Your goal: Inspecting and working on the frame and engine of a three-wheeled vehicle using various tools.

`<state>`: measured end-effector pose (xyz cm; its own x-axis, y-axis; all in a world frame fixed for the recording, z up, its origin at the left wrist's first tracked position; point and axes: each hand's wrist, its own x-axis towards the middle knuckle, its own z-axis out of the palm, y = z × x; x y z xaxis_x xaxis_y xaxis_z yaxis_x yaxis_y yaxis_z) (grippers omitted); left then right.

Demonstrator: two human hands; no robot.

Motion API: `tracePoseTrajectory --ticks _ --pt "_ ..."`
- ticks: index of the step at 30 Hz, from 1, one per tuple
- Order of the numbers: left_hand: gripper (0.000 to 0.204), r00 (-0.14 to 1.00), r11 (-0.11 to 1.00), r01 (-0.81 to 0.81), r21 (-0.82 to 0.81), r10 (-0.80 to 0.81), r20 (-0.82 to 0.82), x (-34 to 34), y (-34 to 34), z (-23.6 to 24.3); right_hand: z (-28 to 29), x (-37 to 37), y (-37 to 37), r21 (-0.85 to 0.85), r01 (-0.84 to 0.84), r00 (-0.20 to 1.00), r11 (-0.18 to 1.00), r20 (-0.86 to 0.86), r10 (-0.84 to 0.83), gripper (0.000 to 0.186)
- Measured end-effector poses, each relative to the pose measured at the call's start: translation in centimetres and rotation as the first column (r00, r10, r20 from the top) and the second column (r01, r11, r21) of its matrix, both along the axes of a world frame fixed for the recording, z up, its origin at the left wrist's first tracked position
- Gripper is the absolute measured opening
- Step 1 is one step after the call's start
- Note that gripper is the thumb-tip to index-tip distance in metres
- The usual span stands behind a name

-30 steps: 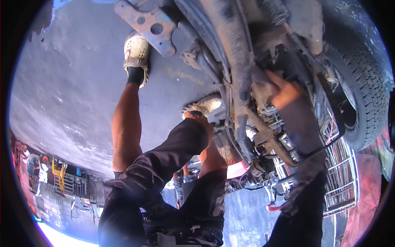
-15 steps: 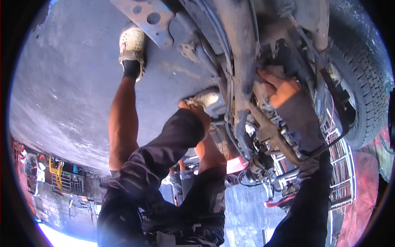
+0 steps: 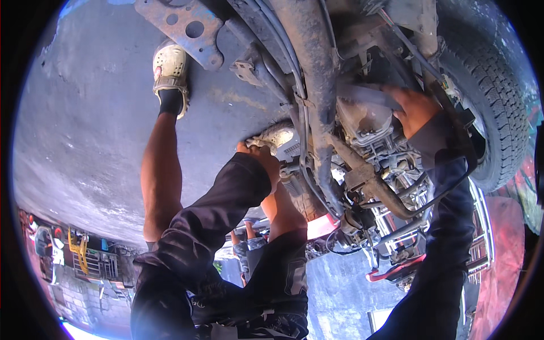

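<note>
I lie under a vehicle and look up at its grimy underside. My right hand (image 3: 415,106), in a dark sleeve, reaches up beside a dirty metal housing (image 3: 362,122). Its fingers lie stretched along a dark bracket with the tips partly hidden. My left hand (image 3: 262,158), also in a dark sleeve, is raised in front of my bent leg, close to a worn light clog (image 3: 276,136). Its fingers curl, and what they touch is hidden. A rusty frame rail (image 3: 309,68) runs between the two hands.
My other bare leg stretches out to a second clog (image 3: 170,71) on grey concrete (image 3: 85,130). A tyre (image 3: 498,113) stands at the right. A perforated rusty bracket (image 3: 184,22) hangs at the top. Pipes and hoses (image 3: 391,195) cross below the housing. Shop clutter lies far left.
My right hand has slid up and to the right along the underside, away from the frame rail. The left hand has stayed by the foot.
</note>
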<state>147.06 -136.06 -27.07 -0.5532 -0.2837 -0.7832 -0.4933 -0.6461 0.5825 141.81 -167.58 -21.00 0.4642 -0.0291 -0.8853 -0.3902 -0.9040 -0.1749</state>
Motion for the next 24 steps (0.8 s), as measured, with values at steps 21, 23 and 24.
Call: tracePoseTrajectory --ticks 21,23,24 --pt "0.03 0.987 0.984 -0.018 -0.179 0.046 0.155 -1.8 0.5 0.0 3.9 -5.3 -2.7 0.262 0.163 0.939 0.951 0.256 -0.231 0.038" --pt "0.029 0.987 0.978 -0.06 -0.199 0.088 0.137 -2.2 0.8 0.0 1.8 -1.4 1.0 0.146 -0.063 0.997 0.987 0.062 0.054 0.042" --pt "0.029 0.986 0.977 -0.059 -0.203 0.089 0.144 -2.3 1.2 -0.3 1.8 -1.5 0.7 0.142 -0.064 0.996 0.988 0.069 0.054 0.042"
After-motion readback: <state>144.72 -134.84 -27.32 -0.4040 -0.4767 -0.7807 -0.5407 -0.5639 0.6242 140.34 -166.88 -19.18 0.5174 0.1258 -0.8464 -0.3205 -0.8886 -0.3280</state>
